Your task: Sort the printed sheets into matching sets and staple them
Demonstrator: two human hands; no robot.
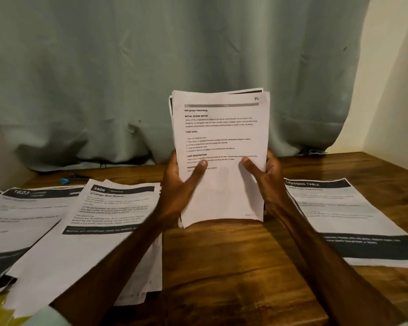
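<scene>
Over the tabletop [222, 255], the stack [222, 128] is clasped by left grip [181, 182] and right grip [264, 177]; its heading should be matched to the piles [113, 208].

Tabletop [222, 267]: an open lane of wood ran front to back between the overlapping sheets [108, 208] covering the left side and the dark-banded sheet [346, 220] on the right. The upright stack [222, 142] blocked the lane's far end, and the curtain [151, 78] closed off the rear edge. A small blue object [64, 180] lay at back left, just behind the overlapping sheets.
</scene>
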